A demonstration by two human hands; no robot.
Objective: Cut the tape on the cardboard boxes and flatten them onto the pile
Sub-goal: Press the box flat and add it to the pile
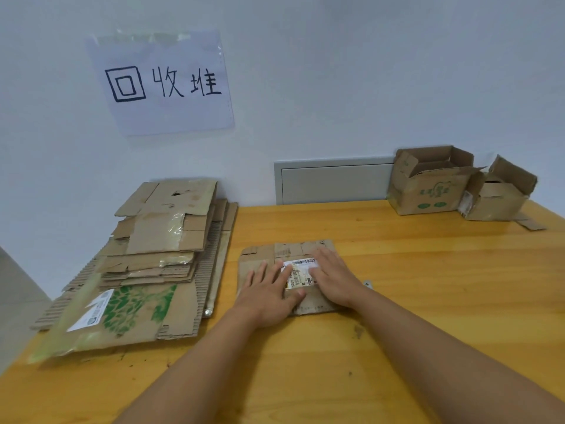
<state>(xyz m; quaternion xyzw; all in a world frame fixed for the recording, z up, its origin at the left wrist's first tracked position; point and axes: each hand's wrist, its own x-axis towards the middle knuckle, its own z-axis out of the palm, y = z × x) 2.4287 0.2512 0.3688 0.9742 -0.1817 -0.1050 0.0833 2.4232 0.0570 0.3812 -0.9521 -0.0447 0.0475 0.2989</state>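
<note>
left hand [269, 296]: fingers spread, flat on the flattened box [263, 255], palm down
right hand [334, 278]: fingers straight, close together, pressing the box's right half, partly over its label [301, 272]
box place: mid-table [428, 270], just right of the pile [159, 258], not on it yet
tip: likely press creases fully flat, then slide left and square it on the stack
far right: two open boxes [434, 182] still standing by the wall; small metal bit [368, 284] near the right wrist, unclear what

The table [397, 286] is orange-yellow wood with a smooth, slightly glossy finish. On its left end, the pile [146, 270] is matt brown corrugated cardboard with shiny clear tape strips, and the flattened box [260, 255] at its middle carries a white paper label [301, 272].
</note>
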